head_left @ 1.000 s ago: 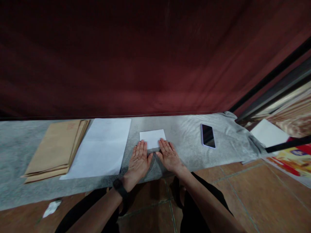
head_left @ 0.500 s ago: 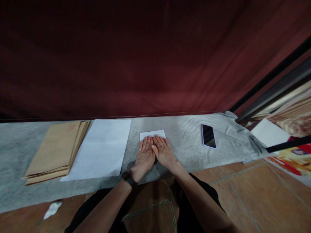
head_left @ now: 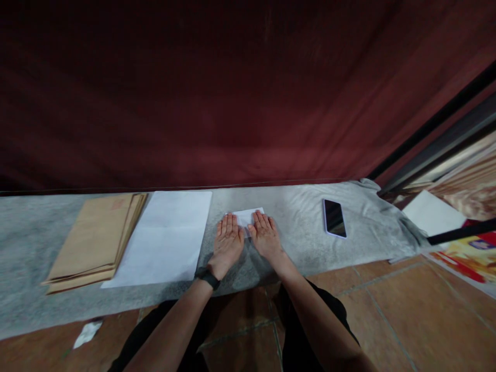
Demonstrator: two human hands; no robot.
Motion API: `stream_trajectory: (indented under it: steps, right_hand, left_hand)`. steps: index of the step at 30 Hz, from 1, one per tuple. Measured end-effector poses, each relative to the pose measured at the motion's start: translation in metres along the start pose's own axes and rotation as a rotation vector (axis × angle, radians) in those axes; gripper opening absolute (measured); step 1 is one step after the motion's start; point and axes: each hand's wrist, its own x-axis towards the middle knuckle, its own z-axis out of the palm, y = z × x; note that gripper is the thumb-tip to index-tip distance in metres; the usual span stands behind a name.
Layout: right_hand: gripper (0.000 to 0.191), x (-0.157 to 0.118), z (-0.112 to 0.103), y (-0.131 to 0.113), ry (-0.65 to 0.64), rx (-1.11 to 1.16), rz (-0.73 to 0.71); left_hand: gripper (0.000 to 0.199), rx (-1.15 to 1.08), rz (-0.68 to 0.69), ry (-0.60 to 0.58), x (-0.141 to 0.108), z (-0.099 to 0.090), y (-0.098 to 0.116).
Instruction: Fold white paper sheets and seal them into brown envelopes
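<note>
A small white piece of paper (head_left: 245,219), apparently folded, lies on the grey cloth (head_left: 298,248) in front of me. My left hand (head_left: 228,243) rests flat over its left side, palm down with fingers stretched out. On the right side of the paper, my right hand (head_left: 265,237) lies flat in the same way. Between the two hands a strip of the paper shows; its outer edges are partly hidden under my fingers. Neither hand grasps anything.
Left of my hands lies a large white sheet (head_left: 166,232), with a stack of brown envelopes (head_left: 93,235) beyond it. A phone (head_left: 334,218) is on the cloth to the right. Dark red fabric (head_left: 248,103) hangs behind. A crumpled white scrap (head_left: 87,333) lies on the tiled floor.
My hands, side by side and touching over the paper before, have slid apart to left and right. More of the paper's middle now shows between them.
</note>
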Motion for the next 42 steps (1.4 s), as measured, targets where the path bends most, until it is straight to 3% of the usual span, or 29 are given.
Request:
stream_trajectory:
  steps: [7,14,18,26,42]
  right_hand:
    - [0.056,0.007,-0.007,0.001,0.033,0.018,0.100]
    - [0.052,0.015,-0.007,-0.013,-0.042,0.125,-0.076]
    - [0.053,0.016,-0.004,-0.016,-0.059,0.103,-0.067]
    - [0.053,0.015,0.001,-0.012,-0.036,0.043,-0.017]
    - [0.057,0.002,0.005,0.025,0.069,-0.049,0.040]
  left_hand:
    - [0.058,-0.010,-0.039,0.077,0.004,-0.003,-0.002]
    - [0.057,-0.101,0.140,0.038,0.010,0.002,0.009]
    - [0.057,-0.116,0.101,-0.001,0.014,0.009,0.010]
    - [0.058,-0.060,0.029,0.040,0.013,0.015,0.008]
    - [0.062,-0.024,-0.126,0.063,0.005,0.004,-0.010]
